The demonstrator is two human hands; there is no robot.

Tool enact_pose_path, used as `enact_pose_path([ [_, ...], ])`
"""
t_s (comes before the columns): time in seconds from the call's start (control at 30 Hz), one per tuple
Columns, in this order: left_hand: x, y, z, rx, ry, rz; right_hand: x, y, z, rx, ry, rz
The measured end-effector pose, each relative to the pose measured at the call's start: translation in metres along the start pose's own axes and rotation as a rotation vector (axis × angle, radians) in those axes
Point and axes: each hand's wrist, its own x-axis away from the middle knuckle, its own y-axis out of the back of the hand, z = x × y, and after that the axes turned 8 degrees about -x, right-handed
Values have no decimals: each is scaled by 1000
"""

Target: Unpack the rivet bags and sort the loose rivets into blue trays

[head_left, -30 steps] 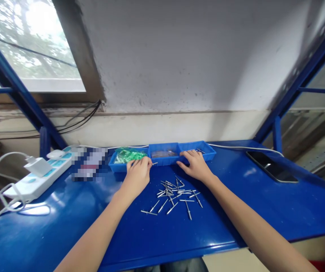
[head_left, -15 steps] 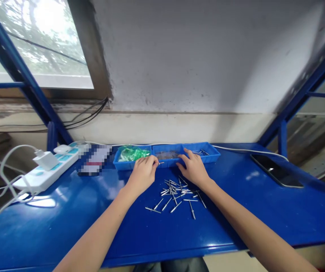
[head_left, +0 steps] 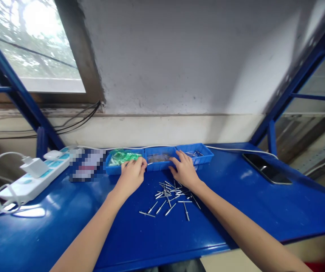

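My left hand (head_left: 132,174) is curled at the front wall of a blue three-part tray (head_left: 162,164), its fingers pinched on a small metal rivet whose tip shows beside the fingertips. The tray's left part holds green plastic pieces (head_left: 122,156). My right hand (head_left: 183,170) lies on the table at the tray's front wall, fingers loosely bent and reaching toward the middle and right parts, holding nothing that I can see. Several loose metal rivets (head_left: 170,195) lie scattered on the blue table (head_left: 66,219) just below both hands.
A white power strip (head_left: 28,180) with a plugged charger and white cables sits at the far left. A blurred card lies left of the tray. A black phone (head_left: 266,168) rests at the right. A wall stands right behind the tray.
My left hand has drawn slightly back toward the tray's left part, and less of the rivet tip shows. The right hand stays put at the tray front.
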Motion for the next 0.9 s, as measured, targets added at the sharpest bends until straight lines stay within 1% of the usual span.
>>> enact_pose_path([
  [0.13,2,-7,-3,17,-52,-1,-1,4,-3,-20,2,8],
  [0.2,2,-9,-3,29,-57,-7,-2,6,-3,-16,-1,22],
  [0.47,3,-10,-1,74,-108,-13,-5,20,-6,-16,-69,83],
  [0.57,3,-13,-6,69,-78,-21,-6,23,-6,0,-101,100],
  [0.7,3,-14,-12,45,-8,-37,-5,24,-7,2,-143,88],
  [0.9,4,-9,-11,66,-51,17,-4,21,-18,-76,-96,95],
])
